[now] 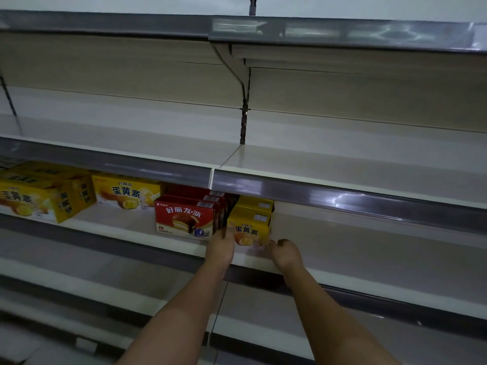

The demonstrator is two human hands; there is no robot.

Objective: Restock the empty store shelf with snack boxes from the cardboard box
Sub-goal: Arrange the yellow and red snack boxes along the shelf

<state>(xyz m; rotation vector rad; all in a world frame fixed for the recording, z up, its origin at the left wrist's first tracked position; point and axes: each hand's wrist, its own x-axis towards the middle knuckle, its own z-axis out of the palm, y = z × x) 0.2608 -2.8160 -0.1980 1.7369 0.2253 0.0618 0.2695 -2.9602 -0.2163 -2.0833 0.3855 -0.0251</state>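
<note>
A small yellow snack box (250,230) stands upright at the front of the middle shelf (369,248), with more yellow boxes (257,205) lined up behind it. My left hand (220,248) grips its left edge, fingers in the gap beside the red snack boxes (184,217). My right hand (286,252) holds the lower right corner of the same box with curled fingers. The cardboard box is out of view.
Larger yellow boxes (126,193) and a big yellow carton (44,196) sit further left on the same shelf. The shelf above (342,164) holds nothing, and its grey price rail (342,198) overhangs the boxes. More shelves run below my arms.
</note>
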